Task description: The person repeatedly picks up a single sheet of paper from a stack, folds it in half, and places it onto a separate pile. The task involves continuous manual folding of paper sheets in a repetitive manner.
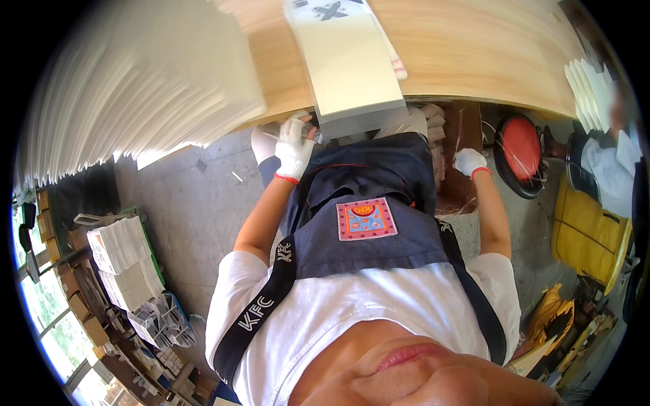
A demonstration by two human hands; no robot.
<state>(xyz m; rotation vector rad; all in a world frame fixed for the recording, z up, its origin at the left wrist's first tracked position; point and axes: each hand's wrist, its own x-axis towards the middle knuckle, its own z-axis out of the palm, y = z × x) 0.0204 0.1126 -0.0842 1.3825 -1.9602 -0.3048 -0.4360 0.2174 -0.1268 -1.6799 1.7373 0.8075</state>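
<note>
My left hand (pixel 295 147), in a white glove with a red cuff, is at the table's front edge. Its bare fingertips are bent, with thumb and fingers apart, left of a clear plastic sleeve (pixel 362 120). This sleeve overhangs the edge above my lap, around or under a cream sheet (pixel 355 68) with a dark printed figure at its far end. My right hand (pixel 469 162), gloved alike, is lower on the right, beside a brown box (pixel 467 122) with thin strips. Its fingers are curled in, and I cannot see what they hold.
A tall fanned stack of white sheets (pixel 149 88) covers the table's left side. More folded white sheets (pixel 588 95) stand at the far right. A red round-seated stool (pixel 520 152) and a yellow padded chair (pixel 589 227) are right of me. A loaded cart (pixel 122 257) stands left.
</note>
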